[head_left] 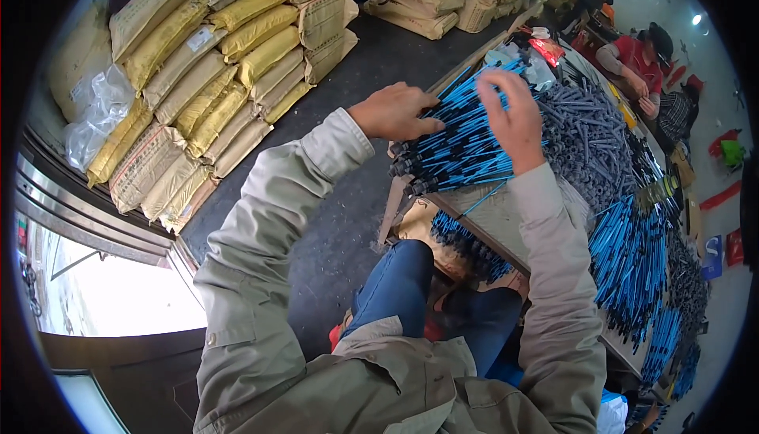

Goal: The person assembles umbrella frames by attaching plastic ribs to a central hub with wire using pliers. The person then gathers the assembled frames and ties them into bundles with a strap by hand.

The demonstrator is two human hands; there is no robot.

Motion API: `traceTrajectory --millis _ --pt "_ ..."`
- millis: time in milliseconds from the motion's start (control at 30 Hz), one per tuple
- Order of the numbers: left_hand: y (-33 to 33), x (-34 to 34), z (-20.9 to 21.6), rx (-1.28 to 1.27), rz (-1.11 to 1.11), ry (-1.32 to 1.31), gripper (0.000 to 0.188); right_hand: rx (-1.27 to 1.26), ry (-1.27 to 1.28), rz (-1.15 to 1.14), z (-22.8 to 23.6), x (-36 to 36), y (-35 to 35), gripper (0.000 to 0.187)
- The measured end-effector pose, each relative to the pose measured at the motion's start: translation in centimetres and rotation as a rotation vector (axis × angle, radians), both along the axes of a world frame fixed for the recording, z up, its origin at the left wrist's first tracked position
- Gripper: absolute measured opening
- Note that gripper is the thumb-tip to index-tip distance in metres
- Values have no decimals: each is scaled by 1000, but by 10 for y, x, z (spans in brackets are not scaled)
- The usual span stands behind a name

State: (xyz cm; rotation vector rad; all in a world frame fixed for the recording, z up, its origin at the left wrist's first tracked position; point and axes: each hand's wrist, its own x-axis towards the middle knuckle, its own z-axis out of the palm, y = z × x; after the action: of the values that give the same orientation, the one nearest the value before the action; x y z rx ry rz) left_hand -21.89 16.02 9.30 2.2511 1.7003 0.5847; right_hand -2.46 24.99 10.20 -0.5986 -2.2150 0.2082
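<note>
Blue rods lay piled at the table's near corner. Sorting or gathering appeared in hand: the left hand was at the pile's edge, fingers narrowly bent, hold undeterminable; the right hand was over the pile, blurred, its grip likewise undeterminable. The next grasp, in judgement, required separating overlapping rods. Stacked sacks concealed their contents.

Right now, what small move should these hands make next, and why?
Perhaps ease the right hand down to the blue rods: it appears over them with no rod plainly in its grasp, while the left hand is at their left edge.
</note>
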Motion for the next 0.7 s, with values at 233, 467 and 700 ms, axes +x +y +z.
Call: traceTrajectory --millis 233,467,700 --pt "-2 -7 -21 116 -119 -43 42 145 -279 114 -35 -8 18 28" --pt "-37 40 -96 685 290 -967 46 203 -269 100 -36 -10 19 31" --pt "-28 49 -110 627 300 -1322 57 208 -326 123 -29 -25 29 40"
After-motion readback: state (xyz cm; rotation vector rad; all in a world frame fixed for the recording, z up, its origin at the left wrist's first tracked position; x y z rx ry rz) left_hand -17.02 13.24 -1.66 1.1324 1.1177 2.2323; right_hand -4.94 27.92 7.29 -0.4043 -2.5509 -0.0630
